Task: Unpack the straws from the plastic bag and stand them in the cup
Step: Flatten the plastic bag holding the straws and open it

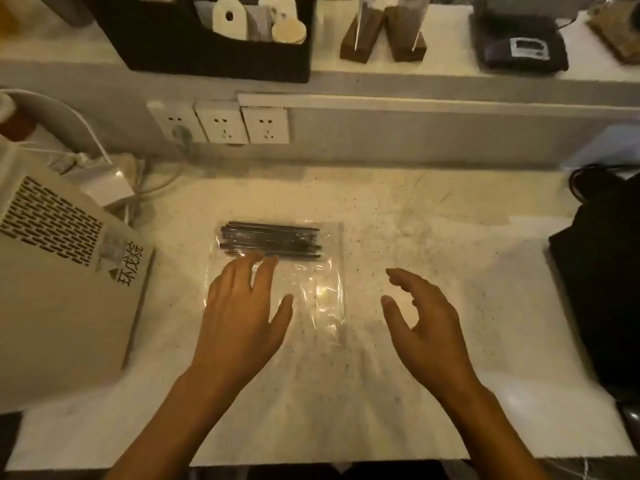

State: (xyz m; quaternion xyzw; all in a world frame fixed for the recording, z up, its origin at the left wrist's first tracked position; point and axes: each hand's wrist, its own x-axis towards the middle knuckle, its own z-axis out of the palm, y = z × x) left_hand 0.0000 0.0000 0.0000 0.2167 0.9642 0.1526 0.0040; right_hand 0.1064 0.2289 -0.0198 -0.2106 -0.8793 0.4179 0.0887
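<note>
A clear plastic bag [311, 292] lies flat on the speckled counter [415, 237]. Several black straws [272, 240] sit bundled inside its far end, lying crosswise. My left hand [242, 313] is over the bag's near left part, fingers straight and spread, fingertips just short of the straws. My right hand [426, 323] hovers to the right of the bag, fingers relaxed and slightly curved, holding nothing. No cup is in view.
A white vented appliance [62, 271] fills the left side, with cables and a plug behind it. Wall sockets [225, 124] sit at the back. A black bag [602, 271] stands at the right. The upper shelf holds a black organiser [207, 36] and a scale [523, 43].
</note>
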